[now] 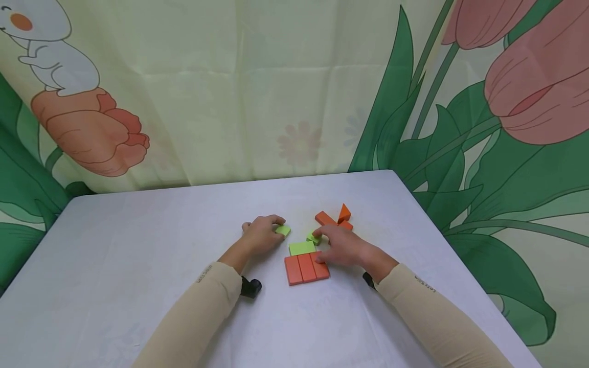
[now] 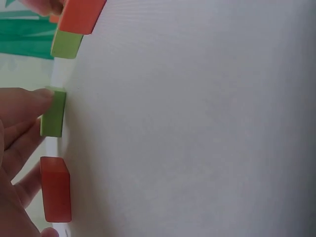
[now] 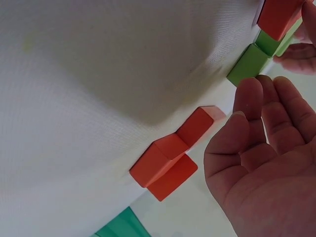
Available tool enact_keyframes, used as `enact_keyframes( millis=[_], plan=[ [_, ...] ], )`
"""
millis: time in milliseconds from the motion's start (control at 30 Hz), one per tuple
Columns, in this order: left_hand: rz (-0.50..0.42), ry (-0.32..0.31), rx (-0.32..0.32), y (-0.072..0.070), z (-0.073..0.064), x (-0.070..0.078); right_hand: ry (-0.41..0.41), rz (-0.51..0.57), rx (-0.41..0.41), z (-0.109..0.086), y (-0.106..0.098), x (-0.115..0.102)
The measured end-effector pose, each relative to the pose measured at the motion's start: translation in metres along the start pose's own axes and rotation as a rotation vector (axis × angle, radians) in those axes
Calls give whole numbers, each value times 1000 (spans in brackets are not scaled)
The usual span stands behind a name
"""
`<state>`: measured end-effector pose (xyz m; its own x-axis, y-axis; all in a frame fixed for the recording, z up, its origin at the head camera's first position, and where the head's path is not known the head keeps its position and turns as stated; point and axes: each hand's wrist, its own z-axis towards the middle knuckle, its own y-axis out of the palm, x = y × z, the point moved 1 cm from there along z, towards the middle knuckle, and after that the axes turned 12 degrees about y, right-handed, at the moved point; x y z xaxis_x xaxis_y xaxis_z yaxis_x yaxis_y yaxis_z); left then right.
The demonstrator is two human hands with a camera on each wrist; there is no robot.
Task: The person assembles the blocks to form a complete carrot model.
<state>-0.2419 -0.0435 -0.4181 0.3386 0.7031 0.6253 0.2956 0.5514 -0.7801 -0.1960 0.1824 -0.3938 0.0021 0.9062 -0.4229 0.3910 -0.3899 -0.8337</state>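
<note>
In the head view my left hand (image 1: pixel 262 235) reaches over the table and pinches a flat green block (image 1: pixel 283 231). The left wrist view shows the thumb on one end of that green block (image 2: pixel 54 116), with an orange-red block (image 2: pixel 57 190) close by the other fingers. My right hand (image 1: pixel 342 245) has its fingertips right at a small green block (image 1: pixel 313 238), thumb and fingers loosely bent. Below lie three orange-red blocks (image 1: pixel 307 269) side by side, a green rectangular block (image 1: pixel 301 249) against their far edge. The right thumb overlaps the rightmost one in the head view.
Beyond the right hand lie an orange bar (image 1: pixel 325 218), an upright orange triangular block (image 1: pixel 344 212) and another orange block (image 1: pixel 347 225), partly hidden. A white cloth covers the table (image 1: pixel 138 266). A printed curtain (image 1: pixel 207 102) hangs behind its far edge.
</note>
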Motion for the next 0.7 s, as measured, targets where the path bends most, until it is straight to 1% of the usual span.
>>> enact_keyframes(
  millis=[167, 400, 700],
  plan=[
    [-18, 2, -18, -1, -2, 0, 12, 7, -3, 0, 0, -1],
    [28, 21, -53, -2, -5, 2, 12, 24, -5, -1, 0, 1],
    [47, 37, -50, 0, -12, 5, 3, 27, -9, -1, 0, 2]
  ],
)
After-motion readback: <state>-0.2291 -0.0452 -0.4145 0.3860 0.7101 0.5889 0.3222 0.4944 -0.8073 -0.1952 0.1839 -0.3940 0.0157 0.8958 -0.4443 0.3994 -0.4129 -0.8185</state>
